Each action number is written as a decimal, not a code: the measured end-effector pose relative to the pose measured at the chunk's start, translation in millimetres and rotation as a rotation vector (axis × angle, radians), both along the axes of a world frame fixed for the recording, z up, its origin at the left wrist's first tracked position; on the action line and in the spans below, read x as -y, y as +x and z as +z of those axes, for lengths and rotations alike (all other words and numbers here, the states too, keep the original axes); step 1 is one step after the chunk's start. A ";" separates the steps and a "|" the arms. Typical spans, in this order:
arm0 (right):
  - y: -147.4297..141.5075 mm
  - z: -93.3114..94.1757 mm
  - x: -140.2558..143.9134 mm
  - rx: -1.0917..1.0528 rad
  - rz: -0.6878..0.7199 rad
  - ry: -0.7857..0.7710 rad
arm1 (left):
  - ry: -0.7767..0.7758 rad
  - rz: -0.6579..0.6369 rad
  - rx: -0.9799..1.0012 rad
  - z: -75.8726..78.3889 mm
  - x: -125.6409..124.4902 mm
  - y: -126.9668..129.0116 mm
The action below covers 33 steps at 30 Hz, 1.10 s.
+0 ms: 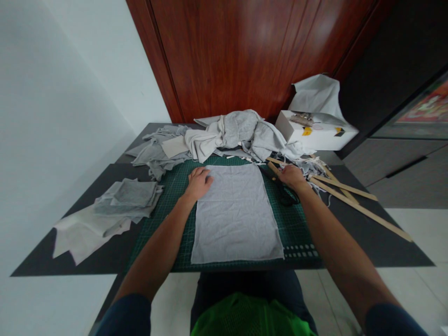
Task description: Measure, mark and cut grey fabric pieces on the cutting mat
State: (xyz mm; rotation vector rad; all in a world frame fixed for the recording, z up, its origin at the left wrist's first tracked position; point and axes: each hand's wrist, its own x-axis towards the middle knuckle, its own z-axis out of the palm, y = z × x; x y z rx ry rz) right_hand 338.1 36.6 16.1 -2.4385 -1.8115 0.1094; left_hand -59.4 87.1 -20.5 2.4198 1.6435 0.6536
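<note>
A light grey rectangle of cloth point(236, 214) lies spread flat on a green cutting mat point(182, 233). My left hand point(199, 181) rests on its upper left corner, fingers laid out and holding nothing. To the right of the cloth, my right hand point(292, 177) is closed around a wooden strip point(274, 169), whose end sticks out to the left of the fingers. Black-handled scissors point(287, 197) lie on the mat just below that hand. Part of the strip is hidden by my fingers.
Crumpled grey and white fabric point(241, 130) is heaped along the back. Folded cloth pieces point(126, 198) lie at left. Long wooden strips point(364, 212) and tangled cords point(317, 165) are at right. A white box point(318, 133) stands at the back right.
</note>
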 end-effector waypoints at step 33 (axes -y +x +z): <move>-109.1 -22.3 32.8 -0.294 0.637 0.365 | -0.673 0.080 0.945 32.4 18.0 -20.5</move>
